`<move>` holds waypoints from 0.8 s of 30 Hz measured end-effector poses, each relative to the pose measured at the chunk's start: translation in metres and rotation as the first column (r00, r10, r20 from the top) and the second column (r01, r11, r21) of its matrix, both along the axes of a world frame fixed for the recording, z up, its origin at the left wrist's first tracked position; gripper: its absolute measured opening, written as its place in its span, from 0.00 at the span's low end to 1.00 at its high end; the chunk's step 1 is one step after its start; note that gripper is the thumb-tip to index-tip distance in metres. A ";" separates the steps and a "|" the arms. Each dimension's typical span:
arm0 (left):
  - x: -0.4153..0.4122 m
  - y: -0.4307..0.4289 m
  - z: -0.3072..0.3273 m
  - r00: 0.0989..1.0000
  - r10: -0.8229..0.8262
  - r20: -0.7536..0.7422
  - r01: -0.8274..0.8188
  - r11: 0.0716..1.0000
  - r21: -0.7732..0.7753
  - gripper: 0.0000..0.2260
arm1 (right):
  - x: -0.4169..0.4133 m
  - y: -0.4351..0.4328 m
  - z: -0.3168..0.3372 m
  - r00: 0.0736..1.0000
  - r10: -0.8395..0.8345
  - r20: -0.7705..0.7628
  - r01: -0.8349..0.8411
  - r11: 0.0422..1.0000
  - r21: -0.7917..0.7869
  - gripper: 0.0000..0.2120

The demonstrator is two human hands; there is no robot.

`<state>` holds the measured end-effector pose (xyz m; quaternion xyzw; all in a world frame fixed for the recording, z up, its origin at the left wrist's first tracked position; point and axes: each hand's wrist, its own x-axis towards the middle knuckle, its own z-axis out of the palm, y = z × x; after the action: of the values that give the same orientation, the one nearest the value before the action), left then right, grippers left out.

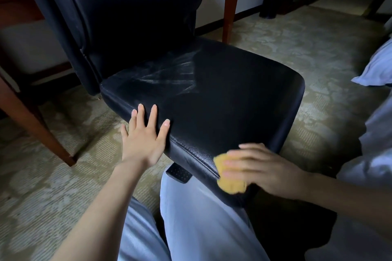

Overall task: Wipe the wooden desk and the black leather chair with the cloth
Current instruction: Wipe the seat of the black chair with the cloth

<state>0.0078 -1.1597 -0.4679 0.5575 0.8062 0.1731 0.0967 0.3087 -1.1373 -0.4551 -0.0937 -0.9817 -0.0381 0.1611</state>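
A dim room with patterned carpet [297, 53] surrounded the black leather chair [212, 95], whose seat filled the middle of the head view. The legs of the wooden desk [230, 10] showed at twelve o'clock and again at nine o'clock. A small dark bin [270, 5] stood on the floor at one o'clock.

The left hand [144, 133] lay released, fingers straight and spread, on the seat's edge at seven o'clock of the cushion, seemingly steadying it. The right hand [261, 167], blurred by motion, pressed the yellow cloth [227, 178] against the front seam at five o'clock, fingers laid fairly straight over it rather than clenched.

Pale dusty streaks [165, 74] marked the seat toward ten o'clock, so that patch probably wanted another pass. The likely risks:
- The chair could turn or shift under the sideways rubbing if the bracing hand lifted.
- The cloth, only pressed and not gripped, could slip off the rounded edge onto the carpet.
- The backrest, dark and hard to read here, might get skipped.
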 end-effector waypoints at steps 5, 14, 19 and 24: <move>0.009 -0.002 0.001 1.000 0.013 0.028 -0.014 1.000 0.022 0.33 | -0.019 0.049 0.017 0.919 -0.376 -0.122 0.346 0.914 -0.214 0.23; 0.036 -0.010 -0.001 0.996 0.035 -0.077 -0.028 0.996 0.086 0.37 | -0.051 0.159 0.024 0.662 -0.749 0.028 0.703 0.608 -0.369 0.20; 0.052 -0.014 0.002 0.988 0.026 -0.154 -0.021 0.999 0.036 0.41 | -0.104 0.197 0.030 0.580 -0.813 0.048 0.755 0.515 -0.407 0.19; 0.071 -0.019 0.010 0.981 0.004 -0.195 -0.007 1.000 -0.013 0.39 | -0.149 0.194 0.028 0.604 -0.792 0.089 0.780 0.565 -0.268 0.19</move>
<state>0.0787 -1.1790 -0.4580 0.5688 0.8145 0.1124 0.0206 0.1596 -0.9429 -0.4272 -0.5430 -0.8285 0.0354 0.1325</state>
